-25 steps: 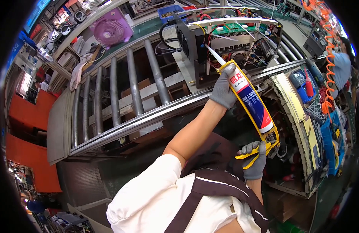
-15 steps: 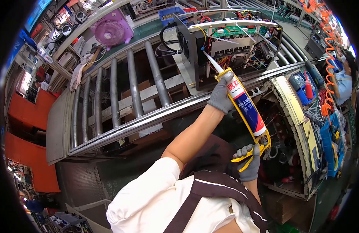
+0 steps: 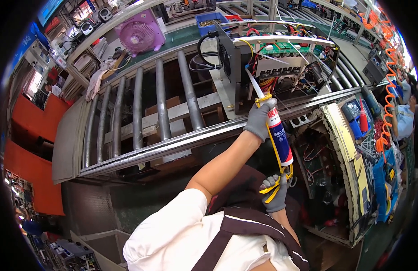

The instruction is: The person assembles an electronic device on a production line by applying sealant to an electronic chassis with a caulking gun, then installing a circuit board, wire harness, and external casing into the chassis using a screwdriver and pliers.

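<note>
- Caulking gun [image 3: 274, 145], yellow-framed, slants from the lower right up to the upper left, in front of the conveyor's metal edge; a sealant cartridge [image 3: 281, 137] in white, red and dark blue lies in its cradle.
- Left hand [image 3: 261, 119], in a grey glove, has its fingers curled round the front end of the gun, just behind the nozzle.
- Right hand [image 3: 275, 194], gloved likewise, is lower down, its fingers bent round the gun's yellow handle and trigger; how hard it squeezes, I cannot tell.
- White nozzle [image 3: 256, 86] points into an uncovered electrical unit, its tip close beside the dark upright panel [image 3: 238, 63]; whether it touches, I cannot tell.
- Green circuit board [image 3: 281, 47] sits along the unit's upper part, with red and yellow wires below and to the left.
- Roller conveyor [image 3: 162, 101] carries the unit, its bare grey rollers lying to the left.
- Purple fan [image 3: 139, 37] and a blue bin [image 3: 204, 30] of small parts stand beyond the rollers.
- Worktop [image 3: 348, 176] at the right bears a red bottle [image 3: 363, 119] and pale yellow perforated strips [image 3: 339, 131].
- Orange coiled hose [image 3: 390, 99] hangs farther right, near a co-worker in light blue [image 3: 404, 122].
</note>
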Action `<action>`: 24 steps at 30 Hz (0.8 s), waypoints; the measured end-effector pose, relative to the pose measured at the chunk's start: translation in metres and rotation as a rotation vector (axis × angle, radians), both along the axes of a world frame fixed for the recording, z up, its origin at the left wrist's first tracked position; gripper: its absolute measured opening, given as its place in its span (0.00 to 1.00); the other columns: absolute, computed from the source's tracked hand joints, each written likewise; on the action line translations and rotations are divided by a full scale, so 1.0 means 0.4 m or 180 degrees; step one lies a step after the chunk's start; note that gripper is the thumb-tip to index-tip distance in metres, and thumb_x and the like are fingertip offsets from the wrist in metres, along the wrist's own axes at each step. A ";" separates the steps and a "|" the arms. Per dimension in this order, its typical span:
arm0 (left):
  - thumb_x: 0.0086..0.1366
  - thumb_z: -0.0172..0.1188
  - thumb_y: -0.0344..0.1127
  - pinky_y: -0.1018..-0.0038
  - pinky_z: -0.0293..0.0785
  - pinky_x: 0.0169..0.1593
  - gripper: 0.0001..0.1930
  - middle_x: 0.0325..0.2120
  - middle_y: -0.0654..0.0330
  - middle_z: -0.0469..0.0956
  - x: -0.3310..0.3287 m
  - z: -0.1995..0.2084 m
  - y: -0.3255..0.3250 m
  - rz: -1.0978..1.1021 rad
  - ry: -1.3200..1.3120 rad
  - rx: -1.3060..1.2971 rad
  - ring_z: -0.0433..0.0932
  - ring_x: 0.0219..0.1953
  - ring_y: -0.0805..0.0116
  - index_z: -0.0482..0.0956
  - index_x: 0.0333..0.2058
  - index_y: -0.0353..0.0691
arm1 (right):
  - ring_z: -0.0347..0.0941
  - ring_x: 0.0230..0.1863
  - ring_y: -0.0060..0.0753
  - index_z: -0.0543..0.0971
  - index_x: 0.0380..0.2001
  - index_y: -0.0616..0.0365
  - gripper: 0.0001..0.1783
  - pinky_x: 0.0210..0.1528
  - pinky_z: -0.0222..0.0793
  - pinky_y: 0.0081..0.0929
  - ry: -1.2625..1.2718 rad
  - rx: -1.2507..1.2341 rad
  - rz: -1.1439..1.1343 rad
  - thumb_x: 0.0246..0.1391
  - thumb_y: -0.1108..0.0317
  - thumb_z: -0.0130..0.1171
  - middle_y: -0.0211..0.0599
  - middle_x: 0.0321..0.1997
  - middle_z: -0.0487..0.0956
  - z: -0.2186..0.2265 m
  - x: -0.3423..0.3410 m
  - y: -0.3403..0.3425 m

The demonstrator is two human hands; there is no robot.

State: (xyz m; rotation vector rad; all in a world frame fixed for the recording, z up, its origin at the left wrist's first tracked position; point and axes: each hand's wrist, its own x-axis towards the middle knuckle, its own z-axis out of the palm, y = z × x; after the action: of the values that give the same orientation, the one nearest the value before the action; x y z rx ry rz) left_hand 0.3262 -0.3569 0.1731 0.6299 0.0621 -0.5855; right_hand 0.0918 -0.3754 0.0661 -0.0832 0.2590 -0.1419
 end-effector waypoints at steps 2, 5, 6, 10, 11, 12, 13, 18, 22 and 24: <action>0.57 0.63 0.29 0.77 0.72 0.28 0.13 0.24 0.65 0.73 0.006 -0.005 0.003 0.0048 -0.0108 0.0122 0.73 0.23 0.75 0.71 0.40 0.43 | 0.62 0.27 0.28 0.71 0.27 0.51 0.20 0.38 0.68 0.33 0.0002 0.0064 0.0034 0.59 0.46 0.49 0.28 0.23 0.66 -0.012 0.007 0.004; 0.56 0.63 0.29 0.77 0.72 0.30 0.14 0.26 0.66 0.73 0.005 -0.006 0.002 0.0137 -0.0123 0.0295 0.73 0.25 0.75 0.71 0.41 0.44 | 0.60 0.26 0.27 0.71 0.26 0.52 0.20 0.37 0.67 0.32 0.0084 0.0166 0.0061 0.59 0.46 0.48 0.27 0.22 0.64 -0.012 0.012 0.009; 0.55 0.64 0.30 0.76 0.71 0.31 0.15 0.27 0.66 0.73 0.008 -0.014 0.004 0.0121 -0.0217 0.0277 0.73 0.26 0.76 0.71 0.41 0.43 | 0.59 0.26 0.26 0.70 0.26 0.52 0.20 0.37 0.66 0.32 0.0039 0.0272 0.0086 0.59 0.46 0.48 0.26 0.22 0.63 -0.014 0.014 0.010; 0.54 0.66 0.32 0.75 0.71 0.34 0.16 0.28 0.65 0.74 0.009 -0.012 0.006 0.0188 -0.0232 0.0496 0.72 0.28 0.75 0.71 0.41 0.42 | 0.57 0.24 0.25 0.68 0.24 0.51 0.20 0.35 0.64 0.30 -0.0001 0.0360 0.0109 0.60 0.47 0.48 0.25 0.21 0.60 -0.006 0.017 0.016; 0.54 0.66 0.32 0.75 0.71 0.34 0.16 0.28 0.65 0.74 0.008 -0.009 0.007 0.0202 -0.0228 0.0482 0.72 0.28 0.75 0.71 0.41 0.42 | 0.57 0.24 0.25 0.68 0.24 0.51 0.20 0.35 0.64 0.30 0.0001 0.0345 0.0124 0.60 0.47 0.48 0.25 0.21 0.60 -0.006 0.017 0.015; 0.54 0.66 0.32 0.75 0.71 0.35 0.16 0.28 0.65 0.74 0.005 -0.004 0.008 0.0199 -0.0232 0.0479 0.72 0.29 0.75 0.71 0.40 0.42 | 0.56 0.24 0.24 0.68 0.24 0.51 0.20 0.34 0.63 0.30 -0.0024 0.0298 0.0128 0.60 0.47 0.48 0.24 0.21 0.60 -0.007 0.015 0.014; 0.54 0.66 0.32 0.74 0.71 0.36 0.16 0.29 0.65 0.74 0.003 0.000 0.009 0.0193 -0.0236 0.0477 0.72 0.29 0.75 0.71 0.40 0.42 | 0.56 0.24 0.24 0.68 0.24 0.51 0.20 0.34 0.63 0.29 -0.0050 0.0251 0.0132 0.60 0.47 0.48 0.24 0.21 0.59 -0.007 0.013 0.013; 0.56 0.64 0.31 0.76 0.75 0.31 0.15 0.25 0.62 0.75 0.003 -0.010 0.003 0.0204 -0.0197 0.0322 0.75 0.25 0.73 0.71 0.40 0.40 | 0.55 0.24 0.24 0.68 0.24 0.50 0.19 0.34 0.62 0.29 -0.0022 0.0136 0.0100 0.60 0.48 0.48 0.24 0.21 0.59 0.001 0.003 0.014; 0.57 0.64 0.31 0.76 0.75 0.30 0.14 0.25 0.62 0.75 0.006 -0.017 -0.006 0.0212 -0.0133 0.0351 0.75 0.25 0.73 0.71 0.40 0.41 | 0.55 0.24 0.23 0.68 0.24 0.50 0.19 0.34 0.62 0.29 0.0023 0.0023 0.0067 0.60 0.49 0.48 0.23 0.21 0.60 0.001 -0.003 0.014; 0.57 0.64 0.31 0.76 0.75 0.30 0.14 0.25 0.62 0.75 0.009 -0.022 -0.008 0.0211 -0.0141 0.0336 0.75 0.25 0.73 0.71 0.40 0.41 | 0.56 0.24 0.23 0.68 0.24 0.50 0.18 0.34 0.62 0.28 -0.0009 0.0031 0.0084 0.60 0.49 0.48 0.23 0.21 0.60 0.004 -0.004 0.013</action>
State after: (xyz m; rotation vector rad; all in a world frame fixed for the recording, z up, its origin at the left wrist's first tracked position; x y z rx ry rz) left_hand 0.3296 -0.3602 0.1643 0.7403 0.0723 -0.5063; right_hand 0.0903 -0.3703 0.0675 -0.0767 0.2557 -0.1145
